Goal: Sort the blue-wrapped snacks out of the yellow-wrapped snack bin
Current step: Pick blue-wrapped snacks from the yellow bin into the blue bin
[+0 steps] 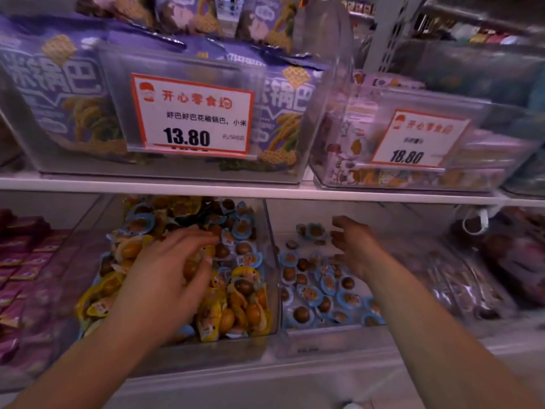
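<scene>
Head view: left hand [174, 267], fingers curled down into the yellow-wrapped snack bin [272, 261], touching the heap; whether pinching a wrapper, cannot tell. Blue-wrapped snacks [241, 228] scattered just beyond and right of those fingertips, among yellow-wrapped snacks [227, 317] nearer the wrist. Right hand [354, 246] spread and loose, holding nothing, hovering over the neighbouring clear bin [333, 339] of blue ones. Probably best: pinch one blue wrapper by its rim, lift straight up, avoid dragging yellow ones along. Clear divider wall between the hands to clear; white shelf [265, 191] close above the knuckles, so little headroom; open room towards the body.
</scene>
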Available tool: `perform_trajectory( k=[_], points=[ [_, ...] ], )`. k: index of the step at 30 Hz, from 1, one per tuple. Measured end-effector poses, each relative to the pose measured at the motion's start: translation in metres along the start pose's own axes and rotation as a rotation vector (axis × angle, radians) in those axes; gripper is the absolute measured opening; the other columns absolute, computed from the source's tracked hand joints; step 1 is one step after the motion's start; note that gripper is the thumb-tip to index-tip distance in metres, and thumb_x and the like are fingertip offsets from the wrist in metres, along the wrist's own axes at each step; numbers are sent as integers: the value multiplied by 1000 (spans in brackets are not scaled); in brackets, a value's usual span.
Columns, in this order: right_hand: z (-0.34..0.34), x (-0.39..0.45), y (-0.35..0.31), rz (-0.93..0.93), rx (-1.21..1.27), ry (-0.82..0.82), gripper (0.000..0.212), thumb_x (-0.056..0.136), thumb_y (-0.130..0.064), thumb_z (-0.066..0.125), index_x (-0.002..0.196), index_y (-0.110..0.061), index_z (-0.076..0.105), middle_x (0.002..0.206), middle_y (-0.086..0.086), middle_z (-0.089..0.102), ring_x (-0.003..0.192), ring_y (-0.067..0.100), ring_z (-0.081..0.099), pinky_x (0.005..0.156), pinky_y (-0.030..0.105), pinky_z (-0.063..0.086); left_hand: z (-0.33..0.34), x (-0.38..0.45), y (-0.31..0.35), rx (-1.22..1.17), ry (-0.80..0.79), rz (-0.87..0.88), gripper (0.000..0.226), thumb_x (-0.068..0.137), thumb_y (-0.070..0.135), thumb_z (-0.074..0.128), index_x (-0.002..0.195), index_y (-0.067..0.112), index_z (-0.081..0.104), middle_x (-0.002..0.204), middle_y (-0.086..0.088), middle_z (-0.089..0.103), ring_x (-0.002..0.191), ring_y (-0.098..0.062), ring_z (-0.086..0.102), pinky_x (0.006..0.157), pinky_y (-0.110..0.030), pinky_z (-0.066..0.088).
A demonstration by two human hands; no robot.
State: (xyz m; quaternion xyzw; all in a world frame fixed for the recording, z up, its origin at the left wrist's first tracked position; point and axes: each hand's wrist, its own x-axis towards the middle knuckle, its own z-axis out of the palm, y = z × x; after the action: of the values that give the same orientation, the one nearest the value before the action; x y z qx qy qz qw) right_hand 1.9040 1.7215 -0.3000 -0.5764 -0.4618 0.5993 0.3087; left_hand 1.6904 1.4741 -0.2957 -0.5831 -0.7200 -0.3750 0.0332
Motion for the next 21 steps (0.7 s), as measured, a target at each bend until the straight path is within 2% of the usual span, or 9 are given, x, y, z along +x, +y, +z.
perform_trajectory(
  k=[2, 6, 8, 10, 12, 15, 17, 19, 21],
  points=[
    [-4, 0, 0, -77, -50, 76, 30, 95, -32, 54, 117, -16, 67, 123, 8, 62, 106, 20, 54, 89, 40, 43, -7, 1, -3, 105, 1, -7, 33, 90, 37, 49, 115, 28, 68, 118, 6, 67, 116, -18, 60, 97, -45, 48],
    [1, -24, -10, -334, -98, 126, 18, 94, -13, 57, 81, -16, 69, 106, 12, 70, 88, 20, 65, 74, 32, 49, -32, -2, -8, 246, 91, -5, 34, 85, 34, 46, 106, 23, 71, 106, 1, 71, 94, -29, 65, 91, -43, 44],
    [15, -52, -12, -537, -126, 111, 27, 92, -4, 56, 76, -22, 68, 97, 13, 73, 93, 23, 69, 84, 34, 53, -47, -5, -13, 282, 109, -30, 34, 83, 32, 47, 104, 23, 71, 103, 0, 71, 91, -31, 66, 93, -45, 44],
    [37, -88, -9, -754, -176, 29, 30, 90, -1, 54, 82, -25, 69, 90, 5, 75, 87, 12, 70, 85, 27, 54, -60, -12, -22, 294, 107, -80, 34, 82, 32, 47, 105, 22, 71, 106, -1, 70, 95, -31, 64, 96, -46, 44],
    [64, -126, -5, -957, -267, -96, 23, 89, -11, 56, 88, -28, 70, 85, -11, 74, 81, 0, 69, 75, 12, 52, -71, -20, -32, 282, 99, -131, 35, 82, 28, 50, 110, 21, 69, 114, -2, 66, 102, -31, 62, 96, -46, 44],
    [122, -157, 1, -1148, -621, -276, 23, 88, -27, 55, 106, -29, 70, 84, -22, 66, 81, -8, 62, 71, 4, 43, -81, -36, -47, 243, 95, -174, 37, 83, 22, 56, 118, 17, 65, 126, -6, 58, 109, -32, 58, 94, -46, 46],
    [168, -157, 2, -1136, -851, -406, 34, 90, -31, 57, 124, -26, 63, 105, -11, 68, 101, -1, 61, 90, 17, 46, -86, -45, -54, 216, 93, -180, 39, 83, 17, 62, 122, 16, 63, 130, -6, 55, 113, -30, 57, 95, -44, 47],
    [209, -144, -2, -1032, -1006, -479, 44, 93, -36, 56, 136, -25, 53, 131, 4, 62, 123, 21, 56, 102, 33, 45, -90, -52, -60, 172, 94, -178, 41, 84, 17, 63, 125, 16, 61, 131, -5, 54, 115, -28, 57, 96, -44, 47],
    [242, -125, -7, -963, -1113, -490, 54, 94, -40, 54, 144, -22, 42, 146, 9, 48, 135, 27, 45, 109, 34, 38, -94, -56, -64, 135, 94, -185, 43, 84, 22, 58, 127, 16, 59, 131, -4, 53, 116, -26, 56, 97, -44, 47]
  ],
)
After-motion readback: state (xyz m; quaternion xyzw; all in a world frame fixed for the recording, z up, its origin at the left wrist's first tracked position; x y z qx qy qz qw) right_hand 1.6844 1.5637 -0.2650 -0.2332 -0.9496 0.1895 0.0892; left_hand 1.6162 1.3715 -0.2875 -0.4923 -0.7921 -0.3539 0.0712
